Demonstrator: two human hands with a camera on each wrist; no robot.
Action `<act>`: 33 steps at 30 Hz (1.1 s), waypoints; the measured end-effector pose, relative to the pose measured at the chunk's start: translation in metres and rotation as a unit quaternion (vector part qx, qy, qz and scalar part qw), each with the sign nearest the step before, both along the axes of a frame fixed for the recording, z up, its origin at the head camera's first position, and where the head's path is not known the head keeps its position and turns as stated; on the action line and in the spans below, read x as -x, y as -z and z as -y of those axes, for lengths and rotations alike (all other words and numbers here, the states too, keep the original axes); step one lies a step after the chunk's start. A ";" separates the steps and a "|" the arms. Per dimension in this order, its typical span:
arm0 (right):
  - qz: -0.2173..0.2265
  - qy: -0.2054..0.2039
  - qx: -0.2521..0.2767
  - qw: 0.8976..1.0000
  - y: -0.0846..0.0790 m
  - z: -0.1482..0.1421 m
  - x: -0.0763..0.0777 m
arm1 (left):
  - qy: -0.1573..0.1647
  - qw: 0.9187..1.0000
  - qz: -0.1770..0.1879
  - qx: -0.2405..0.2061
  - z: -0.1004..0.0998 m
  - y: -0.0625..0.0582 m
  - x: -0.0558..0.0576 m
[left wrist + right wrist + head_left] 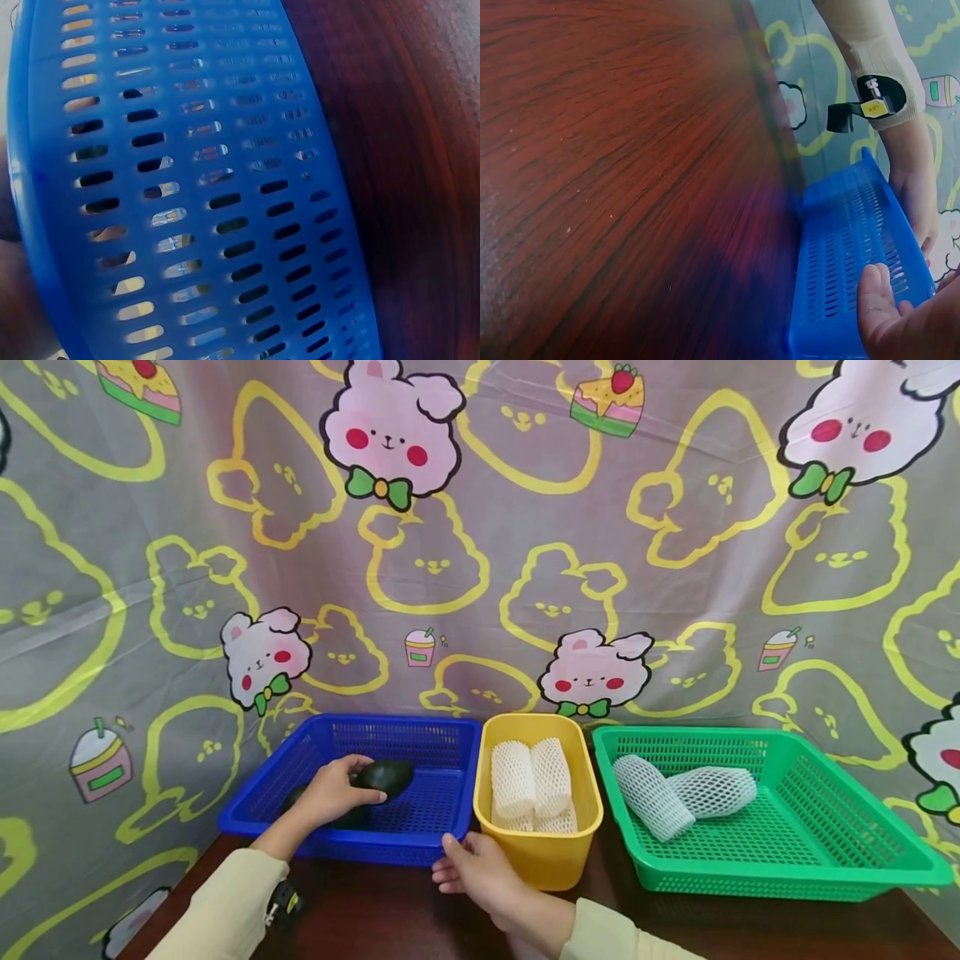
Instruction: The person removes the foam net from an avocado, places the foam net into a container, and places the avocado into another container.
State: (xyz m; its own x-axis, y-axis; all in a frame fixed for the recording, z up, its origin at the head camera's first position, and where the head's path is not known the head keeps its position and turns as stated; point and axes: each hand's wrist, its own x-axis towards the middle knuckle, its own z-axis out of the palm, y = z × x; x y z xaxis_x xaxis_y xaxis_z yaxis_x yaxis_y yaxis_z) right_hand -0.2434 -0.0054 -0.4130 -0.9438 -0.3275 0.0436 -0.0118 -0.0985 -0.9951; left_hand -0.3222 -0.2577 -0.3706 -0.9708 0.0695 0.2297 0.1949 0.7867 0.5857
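My left hand (pixel 330 792) reaches into the blue basket (pixel 348 845) and grips a dark green, smooth oval fruit that looks like an avocado (pixel 388 777). Another dark fruit (pixel 294 797) lies under that hand, mostly hidden by it. Down at the front right corner of the basket, my right hand (pixel 480 870) rests its thumb near the rim, with the fingers extended along the outer wall. In the right wrist view the fingertips (pixel 876 289) overlap the basket's perforated side. The left wrist view is filled mainly by the basket wall (pixel 217 180), which hides the fruit.
A yellow bin (pixel 540 860) holding several white foam net sleeves (pixel 513 779) stands right of the blue basket. Farther right, a green basket (pixel 757 868) contains two net-covered pieces (pixel 712 793). All stand on a dark wooden table (pixel 360 910) before a patterned curtain (pixel 480 527).
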 end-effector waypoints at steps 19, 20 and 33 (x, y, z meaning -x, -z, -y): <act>0.023 0.008 0.009 1.000 -0.004 0.006 0.000 | 0.066 0.994 0.025 0.082 0.001 0.007 0.007; 0.023 0.009 0.009 1.000 -0.004 0.006 0.000 | 0.067 0.994 0.026 0.087 0.001 0.006 0.007; 0.022 0.013 0.003 1.000 -0.004 0.006 0.001 | 0.098 0.980 0.031 0.171 -0.010 0.003 0.007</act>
State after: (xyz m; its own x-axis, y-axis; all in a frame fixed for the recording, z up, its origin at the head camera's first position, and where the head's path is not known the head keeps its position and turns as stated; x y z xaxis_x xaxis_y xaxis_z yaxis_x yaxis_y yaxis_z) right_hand -0.2442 -0.0113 -0.4093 -0.9529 -0.3033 0.0039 0.0291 -0.1042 -0.9941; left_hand -0.3292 -0.2474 -0.3739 -0.9424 0.3186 0.1019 0.3344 0.8897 0.3107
